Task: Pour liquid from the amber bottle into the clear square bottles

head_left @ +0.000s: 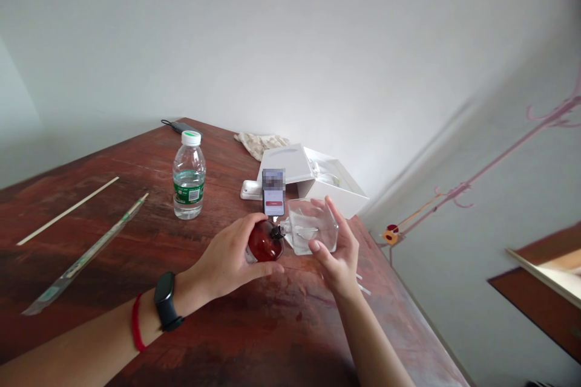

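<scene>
My left hand (240, 248) is wrapped round a round amber bottle (265, 243) with a short black neck. My right hand (338, 248) grips a square clear glass bottle (308, 227), tipped on its side. The neck of the clear bottle points left and meets the amber bottle's dark mouth; whether liquid passes between them I cannot tell. Just behind the two bottles a phone (273, 196) stands upright with its screen lit. The lower part of the amber bottle is hidden by my left hand.
On the reddish-brown table (218, 326) stand a capped water bottle (189, 184) and an opened white box (295, 163). A thin wooden stick (68, 210) and wrapped chopsticks (91, 254) lie left. Behind are a cloth (258, 144) and a dark device (178, 127). A pink coat rack (490, 163) leans right.
</scene>
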`<state>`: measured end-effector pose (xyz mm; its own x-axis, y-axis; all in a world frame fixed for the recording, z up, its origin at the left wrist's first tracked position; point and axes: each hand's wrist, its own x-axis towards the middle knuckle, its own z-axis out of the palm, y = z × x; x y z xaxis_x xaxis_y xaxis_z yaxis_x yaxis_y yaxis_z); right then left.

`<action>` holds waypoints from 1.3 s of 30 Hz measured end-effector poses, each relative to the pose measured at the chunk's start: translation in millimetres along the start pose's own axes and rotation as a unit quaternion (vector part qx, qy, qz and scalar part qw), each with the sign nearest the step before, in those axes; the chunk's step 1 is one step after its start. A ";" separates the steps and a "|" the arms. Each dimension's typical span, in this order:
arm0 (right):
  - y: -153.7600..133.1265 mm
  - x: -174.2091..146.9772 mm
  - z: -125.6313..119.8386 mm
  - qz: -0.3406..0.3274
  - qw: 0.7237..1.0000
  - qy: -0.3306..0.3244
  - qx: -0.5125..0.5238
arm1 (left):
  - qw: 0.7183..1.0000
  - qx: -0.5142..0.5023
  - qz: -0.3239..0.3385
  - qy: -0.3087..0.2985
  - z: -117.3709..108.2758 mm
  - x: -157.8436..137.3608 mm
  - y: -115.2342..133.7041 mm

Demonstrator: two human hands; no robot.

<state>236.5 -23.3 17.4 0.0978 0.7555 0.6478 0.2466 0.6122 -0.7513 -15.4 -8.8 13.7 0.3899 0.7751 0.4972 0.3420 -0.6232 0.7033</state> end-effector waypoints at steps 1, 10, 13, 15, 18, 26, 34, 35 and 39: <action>-0.2 0.2 0.0 -0.001 1.000 0.000 -0.003 | 1.000 -0.001 -0.001 0.000 0.0 0.0 0.2; -2.3 0.7 0.9 -0.014 1.000 0.002 -0.016 | 1.000 -0.010 0.000 -0.004 0.7 1.2 -1.2; -3.0 0.7 0.3 -0.020 0.999 -0.003 -0.026 | 1.000 -0.012 0.000 -0.004 0.8 0.6 -0.9; -3.4 0.7 -0.1 -0.025 0.999 -0.004 -0.032 | 1.000 -0.011 -0.001 -0.005 0.7 0.3 -0.2; -4.3 0.7 -0.3 -0.027 0.999 -0.005 -0.034 | 1.000 -0.013 -0.003 -0.006 0.1 0.1 1.2; -10.7 2.0 1.6 -0.032 0.999 -0.011 -0.032 | 1.000 -0.013 0.003 -0.010 -1.1 1.1 0.8; -11.2 1.9 1.9 -0.031 0.999 -0.013 -0.035 | 1.000 -0.017 0.003 -0.019 -1.4 1.5 2.0; -11.3 1.9 2.0 -0.031 0.999 -0.014 -0.034 | 1.000 -0.019 0.003 -0.019 -1.5 1.4 2.1; -11.3 1.8 1.8 -0.030 0.999 -0.013 -0.031 | 1.000 -0.022 0.005 -0.018 -1.3 1.1 1.8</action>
<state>232.2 -28.4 26.8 0.0568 0.7246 0.6869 0.3112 0.6408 -0.7018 -15.5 -8.9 16.2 0.4240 0.7645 0.4855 0.3000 -0.6244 0.7212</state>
